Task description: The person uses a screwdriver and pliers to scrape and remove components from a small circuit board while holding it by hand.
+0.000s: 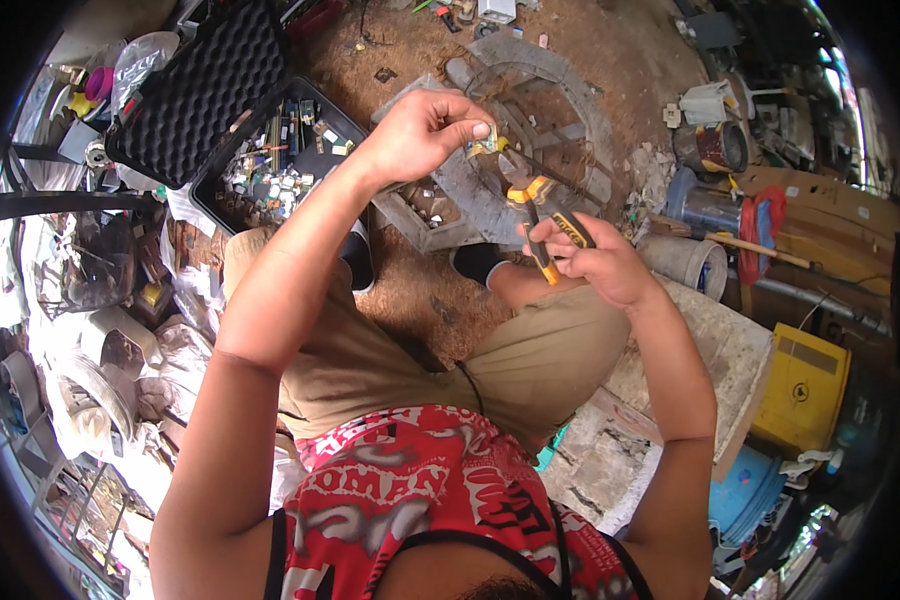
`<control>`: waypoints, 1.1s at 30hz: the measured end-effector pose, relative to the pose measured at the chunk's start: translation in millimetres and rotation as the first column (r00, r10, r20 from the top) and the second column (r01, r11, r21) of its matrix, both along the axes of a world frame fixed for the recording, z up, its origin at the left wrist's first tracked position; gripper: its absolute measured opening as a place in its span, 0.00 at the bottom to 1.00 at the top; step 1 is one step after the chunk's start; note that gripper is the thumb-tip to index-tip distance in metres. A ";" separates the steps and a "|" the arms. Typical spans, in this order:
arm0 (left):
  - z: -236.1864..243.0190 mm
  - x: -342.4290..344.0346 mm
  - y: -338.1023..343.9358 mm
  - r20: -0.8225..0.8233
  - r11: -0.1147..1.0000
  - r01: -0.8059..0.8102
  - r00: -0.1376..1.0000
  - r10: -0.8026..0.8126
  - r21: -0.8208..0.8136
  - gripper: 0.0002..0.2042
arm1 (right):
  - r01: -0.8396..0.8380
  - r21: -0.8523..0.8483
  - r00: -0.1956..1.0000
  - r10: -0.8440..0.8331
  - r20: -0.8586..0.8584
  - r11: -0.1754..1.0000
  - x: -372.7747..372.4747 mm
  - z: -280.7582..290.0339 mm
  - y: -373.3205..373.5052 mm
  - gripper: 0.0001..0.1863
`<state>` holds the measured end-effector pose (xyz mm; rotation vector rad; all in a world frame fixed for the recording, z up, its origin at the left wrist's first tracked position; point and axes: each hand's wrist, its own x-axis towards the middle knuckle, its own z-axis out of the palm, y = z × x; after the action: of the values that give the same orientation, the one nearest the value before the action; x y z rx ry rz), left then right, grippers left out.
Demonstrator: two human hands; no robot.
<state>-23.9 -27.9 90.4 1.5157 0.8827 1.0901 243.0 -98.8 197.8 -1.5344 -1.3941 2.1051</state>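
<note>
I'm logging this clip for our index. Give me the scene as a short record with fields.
Left hand: pinches a small metal part
Right hand: holds pliers with yellow and black handles
Pliers' tip: at the small metal part
Posture: seated, knees apart
Below hands: dirt floor, round metal grate
At left: open black case of small parts

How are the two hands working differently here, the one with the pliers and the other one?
The right hand is wrapped in a fist around the yellow-and-black pliers; the left hand only pinches a small metal piece with its fingertips. The left hand is raised farther out, the right nearer the knee. Both meet at that piece.
</note>
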 end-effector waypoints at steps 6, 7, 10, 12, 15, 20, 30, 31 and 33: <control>4.6 -0.5 -1.9 -0.109 0.992 0.082 0.991 -0.071 0.095 0.09 | 0.012 -0.210 0.996 -0.031 -0.086 0.978 -7.8 8.8 1.8 0.25; 4.5 -1.2 -2.0 -0.127 0.990 0.088 0.989 -0.073 0.113 0.09 | 0.006 -0.234 0.996 -0.027 -0.088 0.972 -10.0 8.5 2.2 0.25; 4.3 -1.6 -1.3 -0.158 0.982 0.107 0.984 -0.082 0.156 0.09 | 0.020 -0.261 0.993 -0.049 -0.104 0.965 -10.3 5.9 3.1 0.23; 3.7 -0.8 -1.0 -0.153 0.979 0.110 0.985 -0.084 0.170 0.09 | 0.002 -0.223 0.994 -0.026 -0.106 0.975 -6.2 -3.1 3.8 0.23; 4.5 -1.1 -2.7 -0.152 0.984 0.109 0.984 -0.088 0.138 0.09 | 0.028 -0.221 0.999 -0.036 -0.030 0.975 -9.1 -2.1 4.9 0.21; 7.8 -2.5 -5.5 -0.165 0.991 0.112 0.981 -0.100 0.066 0.08 | 0.048 -0.271 0.995 -0.070 -0.074 0.962 -0.6 -11.4 6.9 0.17; 22.1 -7.7 -8.4 -0.219 0.965 0.114 0.974 -0.061 0.235 0.09 | 0.082 -0.219 0.986 -0.111 -0.122 0.972 -8.0 -13.4 3.2 0.21; 18.9 -6.8 -6.0 -0.208 0.963 0.111 0.976 -0.060 0.245 0.09 | 0.059 -0.195 0.992 -0.079 -0.094 0.979 -7.4 -14.4 3.7 0.21; 11.9 -6.1 -0.7 -0.191 0.959 0.100 0.980 -0.050 0.264 0.09 | 0.021 -0.109 0.999 -0.026 -0.047 0.994 -7.5 -20.9 1.5 0.19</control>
<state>-30.0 -28.6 102.3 1.8876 0.8143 1.0609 235.5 -97.3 176.9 -1.5199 -1.2593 2.2216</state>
